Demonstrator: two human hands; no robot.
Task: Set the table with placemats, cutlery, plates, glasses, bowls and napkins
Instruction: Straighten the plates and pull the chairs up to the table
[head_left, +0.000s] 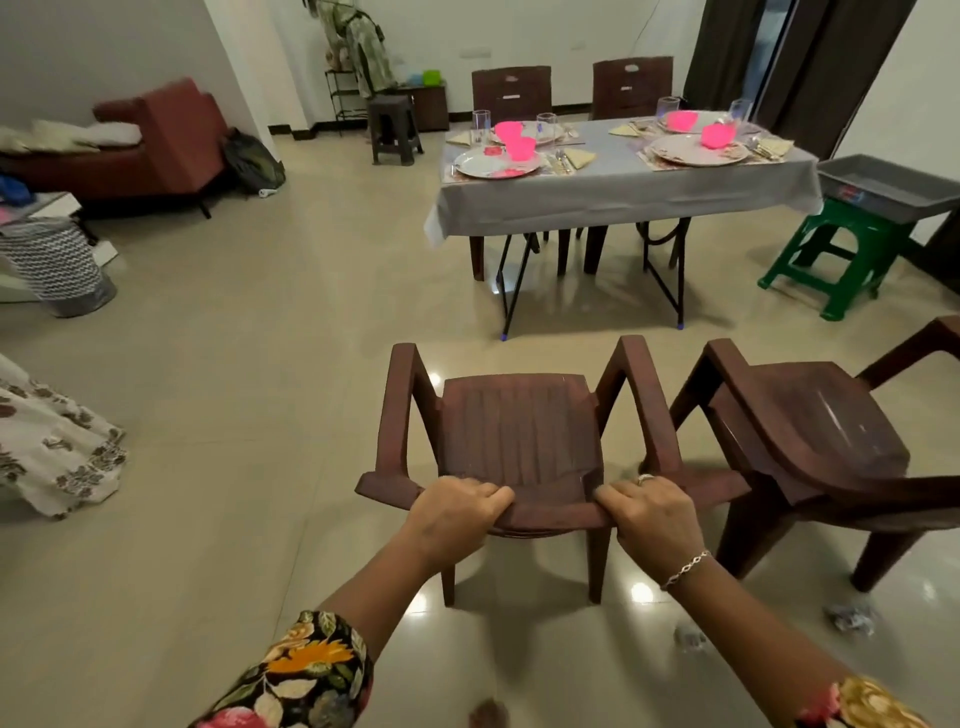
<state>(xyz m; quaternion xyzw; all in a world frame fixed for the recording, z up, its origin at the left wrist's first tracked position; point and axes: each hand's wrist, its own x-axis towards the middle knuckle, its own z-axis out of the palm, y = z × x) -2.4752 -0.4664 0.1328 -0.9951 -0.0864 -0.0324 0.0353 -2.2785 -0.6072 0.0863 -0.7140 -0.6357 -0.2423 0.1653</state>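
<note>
Both hands clamp the back rail of the brown chair (519, 431): your left hand (457, 506) left of centre, your right hand (649, 512) right of it, fingers (493, 491) curled over the edge. The seat points away from you. The bench (613, 176) is straight ahead and well apart, laid with plates (496, 163), pink bowls (519, 148) and glasses (480, 124). Second chair (810, 431) just beside, on the right.

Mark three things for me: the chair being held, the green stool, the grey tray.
held chair (519, 431), head view, middle of seat.
green stool (842, 224), head view, upper frame.
grey tray (893, 181), head view, inside floor.
</note>
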